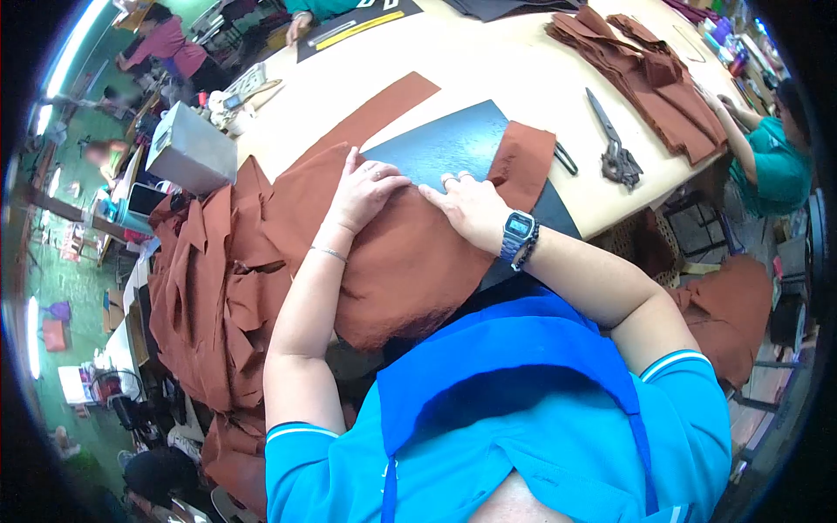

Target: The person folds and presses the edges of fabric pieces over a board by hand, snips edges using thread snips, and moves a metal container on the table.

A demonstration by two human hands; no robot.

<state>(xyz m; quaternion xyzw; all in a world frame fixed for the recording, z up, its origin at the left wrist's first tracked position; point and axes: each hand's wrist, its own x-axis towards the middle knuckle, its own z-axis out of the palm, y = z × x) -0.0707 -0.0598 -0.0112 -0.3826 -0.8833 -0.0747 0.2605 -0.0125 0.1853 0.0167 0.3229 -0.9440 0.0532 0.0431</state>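
Observation:
A large piece of brown cloth (405, 270) hangs over the table's near edge and partly covers a dark board (436, 144). My left hand (362, 192) is closed on the cloth's upper edge, its fingers bent. Close to its right, my right hand (471, 209), below a wristwatch, pinches the same edge, with its other fingers curled over the board. A smaller brown piece (526, 161) lies on the board's right side, beside a small black tool (566, 158). Beyond the board is a long brown strip (375, 118).
Dark-handled scissors (610, 139) lie at the right, near stacked brown cloth (649, 83). A grey box (190, 148) stands left, above heaped brown cloth (209, 288). Co-workers are at the right (772, 166) and upper left (166, 48). A yellow ruler (357, 30) lies at the far side.

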